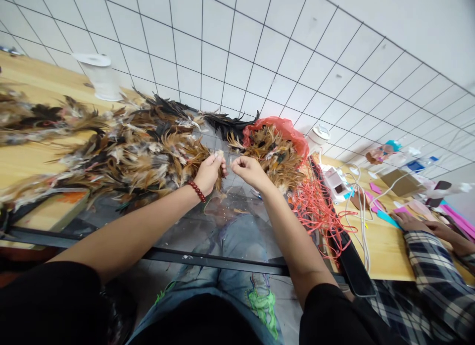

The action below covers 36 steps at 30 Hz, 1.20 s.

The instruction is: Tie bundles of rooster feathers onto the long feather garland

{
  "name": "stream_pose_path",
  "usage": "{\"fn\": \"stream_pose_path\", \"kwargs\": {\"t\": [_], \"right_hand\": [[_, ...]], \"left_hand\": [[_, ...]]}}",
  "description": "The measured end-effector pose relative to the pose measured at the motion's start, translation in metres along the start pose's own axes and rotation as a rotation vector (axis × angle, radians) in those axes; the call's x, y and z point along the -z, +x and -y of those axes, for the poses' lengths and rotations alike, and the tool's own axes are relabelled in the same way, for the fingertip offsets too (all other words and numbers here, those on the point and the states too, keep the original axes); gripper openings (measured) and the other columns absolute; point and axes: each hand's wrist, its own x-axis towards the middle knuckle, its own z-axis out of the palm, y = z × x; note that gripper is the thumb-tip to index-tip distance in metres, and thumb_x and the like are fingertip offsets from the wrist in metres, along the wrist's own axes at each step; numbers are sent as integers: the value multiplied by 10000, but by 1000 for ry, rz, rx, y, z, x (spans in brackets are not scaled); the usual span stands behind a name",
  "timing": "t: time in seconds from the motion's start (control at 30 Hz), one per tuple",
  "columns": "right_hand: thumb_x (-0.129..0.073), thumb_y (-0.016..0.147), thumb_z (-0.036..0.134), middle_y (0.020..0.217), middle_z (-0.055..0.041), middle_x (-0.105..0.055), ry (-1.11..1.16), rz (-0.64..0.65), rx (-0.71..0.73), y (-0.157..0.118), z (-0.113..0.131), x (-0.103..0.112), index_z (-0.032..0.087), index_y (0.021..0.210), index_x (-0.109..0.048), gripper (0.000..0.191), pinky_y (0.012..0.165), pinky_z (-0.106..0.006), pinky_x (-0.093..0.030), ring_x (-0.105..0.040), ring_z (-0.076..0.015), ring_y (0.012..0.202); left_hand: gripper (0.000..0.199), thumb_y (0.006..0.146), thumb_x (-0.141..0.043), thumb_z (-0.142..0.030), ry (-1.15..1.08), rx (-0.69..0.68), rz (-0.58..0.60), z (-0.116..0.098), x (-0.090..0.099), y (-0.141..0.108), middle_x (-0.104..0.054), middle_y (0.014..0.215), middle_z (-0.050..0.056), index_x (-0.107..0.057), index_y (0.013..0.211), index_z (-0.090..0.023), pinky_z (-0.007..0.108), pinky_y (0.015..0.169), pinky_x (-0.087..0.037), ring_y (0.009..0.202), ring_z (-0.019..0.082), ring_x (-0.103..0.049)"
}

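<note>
My left hand [210,172], with a dark red bead bracelet [196,191] at its wrist, is closed in a pinch over the glass tabletop [178,233]. A pale tuft shows at its fingertips and brown tips below it, which look like a feather [220,153]. Just to its right, my right hand [250,172] is curled with thumb and finger pressed together; what they hold is too small to make out. The hands are a small gap apart. A large pile of brown and black feathers [141,147] lies on the left, reaching up to my left hand.
A red plastic bag [284,129] with brown feathers [276,154] lies behind my right hand. Tangled red string [315,206] and a black phone [354,266] are on the right. A white spool [104,77] stands back left. Another person's hand [410,220] rests among coloured papers.
</note>
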Motion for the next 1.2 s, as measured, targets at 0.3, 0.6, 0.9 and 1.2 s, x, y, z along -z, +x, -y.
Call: {"fn": "stream_pose_path", "kwargs": {"t": [0.3,0.6,0.9,1.2], "right_hand": [[-594,769,314,616,5,-653,82,-168,-35,-3,0,-19,180,646,-611,182,641,-235,-455,-584,-116,596],[-627,796,275,772,6,-673,-388,-295,59,-8,5,-10,212,753,-642,78,683,-255,-421,-595,-141,720],[-717,689,259,756,18,-626,-340,-220,-31,0,-2,7,175,788,-638,152,645,-238,-374,-512,-113,665],[-737,692,153,774,7,-700,-616,452,68,-10,10,9,219,862,-762,184,644,-222,-353,-583,-126,717]], "left_hand": [[221,894,-609,-247,28,-18,82,4,-4,-5,-531,560,-31,-546,699,-164,186,479,-418,466,76,-485],[235,905,-571,-232,185,15,143,4,-1,-4,-476,547,-47,-510,688,-165,183,484,-405,458,72,-456],[323,865,-617,-174,426,-106,116,-2,4,-3,-433,473,-38,-512,560,-164,170,464,-343,440,72,-400],[279,928,-553,-258,149,23,0,-2,0,-2,-396,500,-55,-513,668,-165,172,441,-384,422,68,-381]]}}
